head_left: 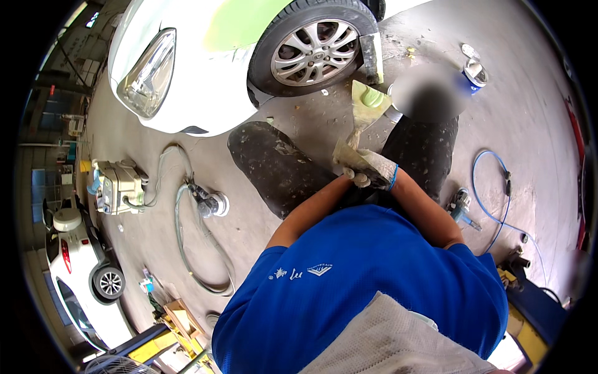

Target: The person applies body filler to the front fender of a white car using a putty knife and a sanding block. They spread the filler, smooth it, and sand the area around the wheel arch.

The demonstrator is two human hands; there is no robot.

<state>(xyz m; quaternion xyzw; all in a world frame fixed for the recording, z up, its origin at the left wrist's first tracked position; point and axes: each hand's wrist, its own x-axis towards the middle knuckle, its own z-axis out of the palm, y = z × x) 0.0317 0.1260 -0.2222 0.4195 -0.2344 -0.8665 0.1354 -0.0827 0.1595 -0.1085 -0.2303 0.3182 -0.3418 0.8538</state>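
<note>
My left hand (358, 179) and my right hand (377, 166) are close together between my knees, both in pale, soiled gloves. A blue band circles the right wrist. Ahead of them reaches a yellowish, putty-smeared putty knife (361, 118) with a wide blade, and a lump of light green putty (372, 97) lies on it. Its narrow end runs down to my right hand's fingers, which are closed on it. The left fingers are curled under the right hand, and what they hold is hidden. In front stands a white car (205, 87) with a green patch above its wheel (316, 53).
To the left, a sander (212, 204) lies by its hose, near a boxy machine (118, 187). A blue-handled tool (462, 206) and blue air hose (483, 156) are at right. An open can (476, 75) stands ahead right. Another white car (81, 274) is far left.
</note>
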